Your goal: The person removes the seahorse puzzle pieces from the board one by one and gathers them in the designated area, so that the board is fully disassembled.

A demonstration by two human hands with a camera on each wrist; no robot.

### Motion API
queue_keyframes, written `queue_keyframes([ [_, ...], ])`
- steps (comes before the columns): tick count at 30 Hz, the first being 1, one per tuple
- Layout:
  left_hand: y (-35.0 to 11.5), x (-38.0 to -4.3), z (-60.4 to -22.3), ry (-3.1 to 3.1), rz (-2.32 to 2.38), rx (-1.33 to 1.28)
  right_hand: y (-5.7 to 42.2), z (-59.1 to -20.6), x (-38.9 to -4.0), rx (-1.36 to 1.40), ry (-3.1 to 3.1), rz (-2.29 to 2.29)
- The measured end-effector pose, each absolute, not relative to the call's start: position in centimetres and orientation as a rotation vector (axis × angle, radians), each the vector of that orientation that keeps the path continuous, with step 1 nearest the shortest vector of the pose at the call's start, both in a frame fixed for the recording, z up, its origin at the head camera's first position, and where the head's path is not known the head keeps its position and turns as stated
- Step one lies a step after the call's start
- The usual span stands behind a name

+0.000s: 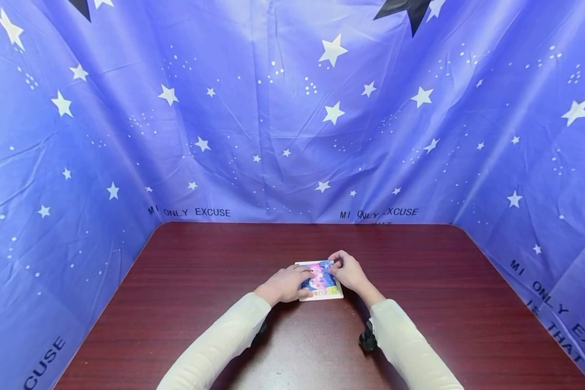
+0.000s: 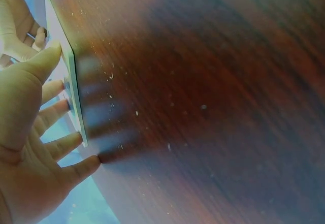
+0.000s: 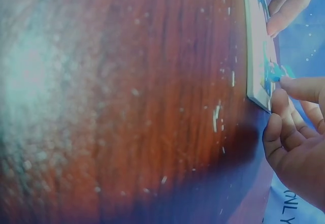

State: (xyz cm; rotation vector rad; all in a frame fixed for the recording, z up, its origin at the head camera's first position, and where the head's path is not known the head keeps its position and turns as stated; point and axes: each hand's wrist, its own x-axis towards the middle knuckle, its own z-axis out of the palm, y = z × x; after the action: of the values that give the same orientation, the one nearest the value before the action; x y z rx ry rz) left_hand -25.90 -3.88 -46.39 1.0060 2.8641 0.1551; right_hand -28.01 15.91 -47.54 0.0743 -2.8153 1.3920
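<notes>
A thin square picture puzzle with a white frame (image 1: 324, 298) lies flat on the table, showing a pink cartoon figure on dark blue. From its left side my left hand (image 1: 287, 283) rests on it, fingers spread over the picture and thumb at the near edge. In the left wrist view the little finger of that hand (image 2: 30, 132) reaches the tabletop. At the far right corner, my right hand (image 1: 349, 273) pinches a small blue puzzle piece (image 3: 275, 72), which stands tilted up from the board (image 3: 251, 41). The fingers partly cover the picture.
The dark red wood-grain table (image 1: 200, 254) extends around the puzzle on every side. Blue curtains (image 1: 253, 108) with white stars enclose its back, left and right edges. A black strap device (image 1: 368, 338) sits under the right sleeve.
</notes>
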Motion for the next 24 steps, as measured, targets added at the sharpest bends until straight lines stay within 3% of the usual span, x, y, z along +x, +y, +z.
queue_keyframes([
  [24,-3.86,-25.92,-46.64,2.869,0.188,0.977,16.92,-47.51,-28.09,0.043,-2.706,1.59],
])
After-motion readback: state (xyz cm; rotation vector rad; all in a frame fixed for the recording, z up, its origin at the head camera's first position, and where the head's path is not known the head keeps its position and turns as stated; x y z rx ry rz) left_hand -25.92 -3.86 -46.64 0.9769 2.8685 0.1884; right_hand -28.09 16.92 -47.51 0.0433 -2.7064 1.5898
